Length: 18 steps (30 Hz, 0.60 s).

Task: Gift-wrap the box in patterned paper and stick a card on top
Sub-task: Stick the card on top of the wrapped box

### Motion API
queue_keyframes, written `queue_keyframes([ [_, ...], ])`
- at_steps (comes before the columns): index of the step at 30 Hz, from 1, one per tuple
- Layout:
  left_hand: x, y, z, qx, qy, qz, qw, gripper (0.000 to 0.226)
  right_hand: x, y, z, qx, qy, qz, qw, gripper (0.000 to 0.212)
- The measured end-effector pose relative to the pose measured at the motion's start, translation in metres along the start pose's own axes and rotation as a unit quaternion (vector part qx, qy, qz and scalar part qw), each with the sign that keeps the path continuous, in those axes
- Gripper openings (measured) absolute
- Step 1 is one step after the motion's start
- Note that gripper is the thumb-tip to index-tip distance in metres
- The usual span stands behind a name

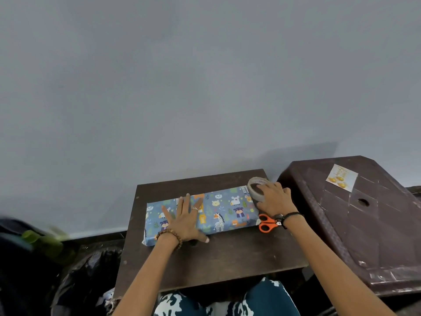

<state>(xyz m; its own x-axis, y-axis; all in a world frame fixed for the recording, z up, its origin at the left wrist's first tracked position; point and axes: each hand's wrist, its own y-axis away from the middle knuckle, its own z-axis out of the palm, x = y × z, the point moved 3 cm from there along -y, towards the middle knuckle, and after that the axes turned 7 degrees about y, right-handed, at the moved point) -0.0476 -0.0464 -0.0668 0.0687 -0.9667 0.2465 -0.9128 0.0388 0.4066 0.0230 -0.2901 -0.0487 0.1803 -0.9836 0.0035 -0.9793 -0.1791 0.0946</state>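
The left hand lies flat, fingers spread and straight, pressing on the long flat box wrapped in blue animal-print paper, which sits across the far half of the dark brown wooden surface. The right hand curls its fingers over the roll of clear sticky tape at the box's right end, near the surface's far right corner. Orange-handled scissors lie just beside the box's right end, under the right wrist. A small white card with gold print rests on the dark brown plastic stool to the right, well apart. The surface's near half lies bare.
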Motion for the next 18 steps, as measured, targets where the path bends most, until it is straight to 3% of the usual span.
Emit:
queue_keyframes([
  [2,0.008,0.009,0.001,0.039,0.04,-0.006,0.998,0.097,-0.012,0.015,-0.014,0.093,-0.075,-0.005,0.993,0.042],
  [4,0.016,0.019,0.006,0.112,0.071,-0.003,0.991,0.074,-0.035,0.034,-0.018,0.135,-0.135,-0.055,0.98,0.036],
  [7,0.033,0.034,0.024,0.17,0.113,0.017,0.979,0.051,-0.074,0.059,-0.004,0.099,-0.161,-0.101,0.977,0.038],
  [11,0.058,0.046,0.035,0.189,0.169,0.025,0.967,0.042,-0.088,0.071,0.016,0.053,-0.151,-0.107,0.981,0.038],
  [15,0.101,0.04,0.019,0.19,0.426,0.035,0.884,0.027,-0.058,0.073,-0.004,0.061,-0.35,-0.027,0.934,0.028],
  [18,0.153,0.021,0.006,0.181,0.49,0.046,0.852,0.025,-0.008,0.073,-0.027,0.105,-0.435,0.07,0.891,0.023],
])
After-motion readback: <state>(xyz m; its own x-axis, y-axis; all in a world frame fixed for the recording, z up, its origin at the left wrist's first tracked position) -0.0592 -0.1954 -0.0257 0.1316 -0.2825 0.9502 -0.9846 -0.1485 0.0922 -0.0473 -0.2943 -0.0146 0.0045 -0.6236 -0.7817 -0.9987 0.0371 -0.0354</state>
